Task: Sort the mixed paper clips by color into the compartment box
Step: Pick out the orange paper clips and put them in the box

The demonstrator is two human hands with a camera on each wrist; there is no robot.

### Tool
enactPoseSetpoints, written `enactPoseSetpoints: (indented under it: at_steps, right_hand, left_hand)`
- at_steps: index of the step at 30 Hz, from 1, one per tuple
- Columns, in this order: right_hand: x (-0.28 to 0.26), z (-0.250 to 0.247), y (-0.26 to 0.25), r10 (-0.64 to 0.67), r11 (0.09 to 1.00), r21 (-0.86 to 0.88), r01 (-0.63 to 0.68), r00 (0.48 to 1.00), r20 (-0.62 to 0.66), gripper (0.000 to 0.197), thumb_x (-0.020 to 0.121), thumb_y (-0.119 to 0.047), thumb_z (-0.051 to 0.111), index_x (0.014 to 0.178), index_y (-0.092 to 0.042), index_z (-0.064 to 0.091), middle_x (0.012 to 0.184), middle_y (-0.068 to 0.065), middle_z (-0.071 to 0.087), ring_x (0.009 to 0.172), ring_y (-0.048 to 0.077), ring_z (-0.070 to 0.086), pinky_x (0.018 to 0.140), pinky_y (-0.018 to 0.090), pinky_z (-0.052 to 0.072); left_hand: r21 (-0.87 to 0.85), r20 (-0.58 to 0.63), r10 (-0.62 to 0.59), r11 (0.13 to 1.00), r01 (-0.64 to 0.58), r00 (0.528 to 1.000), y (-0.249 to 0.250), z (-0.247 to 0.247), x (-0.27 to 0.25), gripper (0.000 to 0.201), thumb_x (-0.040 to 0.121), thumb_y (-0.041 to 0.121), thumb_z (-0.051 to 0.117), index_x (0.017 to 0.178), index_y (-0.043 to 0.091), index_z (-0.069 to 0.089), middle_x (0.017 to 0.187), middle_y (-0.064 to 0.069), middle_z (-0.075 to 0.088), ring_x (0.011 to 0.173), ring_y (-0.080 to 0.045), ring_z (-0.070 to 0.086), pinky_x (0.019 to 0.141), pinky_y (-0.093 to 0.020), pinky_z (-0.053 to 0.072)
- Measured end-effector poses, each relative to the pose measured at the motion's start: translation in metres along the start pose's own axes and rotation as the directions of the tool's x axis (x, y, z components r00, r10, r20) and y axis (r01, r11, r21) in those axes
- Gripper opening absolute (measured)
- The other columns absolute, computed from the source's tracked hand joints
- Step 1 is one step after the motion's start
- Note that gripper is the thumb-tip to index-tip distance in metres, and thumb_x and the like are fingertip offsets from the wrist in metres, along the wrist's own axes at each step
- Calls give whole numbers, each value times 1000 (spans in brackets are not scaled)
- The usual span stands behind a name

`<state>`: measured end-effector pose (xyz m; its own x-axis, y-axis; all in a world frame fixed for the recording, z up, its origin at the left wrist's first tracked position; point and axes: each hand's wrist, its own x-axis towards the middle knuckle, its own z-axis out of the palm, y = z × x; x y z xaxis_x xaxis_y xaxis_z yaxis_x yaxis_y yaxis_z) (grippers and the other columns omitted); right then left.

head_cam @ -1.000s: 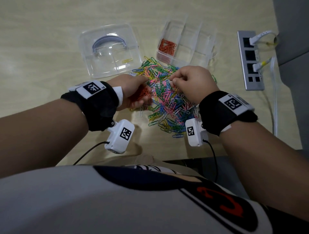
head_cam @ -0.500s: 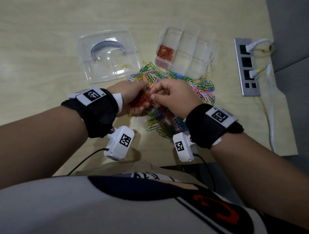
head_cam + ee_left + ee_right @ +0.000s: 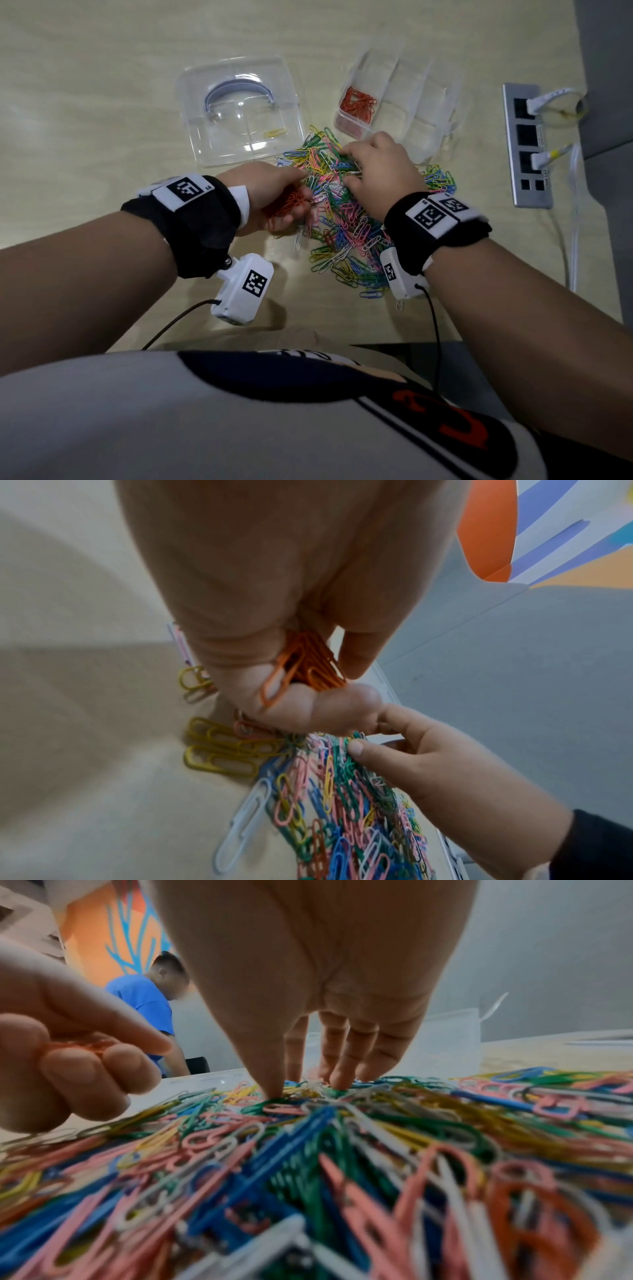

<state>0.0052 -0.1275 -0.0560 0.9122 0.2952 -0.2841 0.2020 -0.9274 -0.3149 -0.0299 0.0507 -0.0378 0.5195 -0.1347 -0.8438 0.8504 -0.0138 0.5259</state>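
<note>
Nearest, the left hand (image 3: 274,195) clenches a bundle of orange clips (image 3: 304,666) in its curled fingers, likely banking one color so a whole batch goes over in one trip. At its 3 o'clock the right hand (image 3: 380,171) has straight fingers (image 3: 339,1066) pressed tips-down into the mixed pile (image 3: 342,219) on the table (image 3: 85,102), gripping nothing, apparently raking for more orange. Beyond, at 12 o'clock, the compartment box (image 3: 424,102) holds orange clips in one cell
</note>
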Motion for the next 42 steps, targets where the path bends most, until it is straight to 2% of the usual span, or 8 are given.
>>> enactPoseSetpoints:
  at_steps: [4, 7, 11, 22, 30, 35, 38, 42]
  right_hand:
    - [-6, -5, 0, 37, 998, 47, -32, 995, -97, 23, 90, -21, 58, 113, -20, 62, 113, 6, 55, 103, 25, 54, 89, 37, 47]
    - [-21, -12, -10, -11, 1000, -9, 12, 987, 158, 12, 87, -32, 64, 84, -21, 66, 88, -1, 66, 85, 18, 60, 75, 30, 48]
    - [-39, -3, -25, -44, 986, -134, 101, 926, 374, 24, 79, -47, 70, 86, -24, 69, 85, -3, 67, 83, 19, 61, 66, 28, 46]
    - [-44, 1, -25, -11, 998, -51, 29, 947, 322, 7, 78, -23, 69, 84, -24, 70, 85, -6, 67, 86, 19, 61, 68, 27, 45]
    - [-38, -17, -30, -18, 971, 237, 0, 997, 73, 3, 82, -25, 68, 80, -24, 68, 71, -11, 62, 78, 11, 62, 75, 29, 51]
    - [-40, -13, -50, -133, 951, 292, 102, 987, 90, 7, 87, -24, 66, 91, -24, 71, 82, -7, 68, 82, 11, 62, 78, 28, 48]
    - [-34, -5, -46, -31, 920, 390, 33, 999, -11, 15, 86, -14, 58, 92, -21, 70, 88, -4, 67, 82, 12, 59, 79, 28, 47]
    - [-18, -2, -32, 84, 984, 169, -61, 988, -131, 33, 89, -29, 59, 122, -20, 59, 128, 8, 49, 115, 25, 49, 96, 32, 40]
  left_hand:
    - [-2, -15, -12, 1000, 12, 1000, -1, -5, 1, 37, 99, 36, 45, 72, 13, 55, 57, -3, 54, 42, -8, 50, 38, -11, 40]
    - [5, -26, -12, 1000, 12, 1000, -2, -7, 2, 38, 100, 37, 43, 72, 13, 55, 59, -3, 53, 46, -9, 47, 36, -11, 38]
    - [13, -34, -14, 1000, 14, 999, -2, -9, 2, 39, 100, 38, 43, 72, 13, 54, 57, -2, 53, 46, -9, 47, 36, -11, 37]
    - [23, -73, -9, 1000, 11, 997, -4, -10, 0, 38, 100, 37, 42, 72, 14, 54, 59, -2, 56, 42, -7, 50, 38, -10, 38]
    - [60, -16, -6, 998, 7, 1000, -7, -4, -1, 42, 100, 43, 40, 75, 12, 55, 51, -4, 56, 42, -11, 49, 36, -12, 38]
    - [32, -20, 25, 999, -24, 999, -6, 1, -1, 34, 98, 41, 48, 80, 13, 55, 54, -2, 59, 43, -7, 56, 37, -13, 41]
    - [11, -8, 9, 1000, -9, 1000, -7, -3, 0, 33, 99, 36, 46, 77, 13, 56, 56, -3, 57, 42, -6, 53, 37, -12, 39]
    - [-20, -22, -20, 1000, 19, 1000, -7, -13, 0, 39, 100, 37, 42, 72, 13, 54, 55, -2, 55, 41, -6, 51, 37, -11, 39]
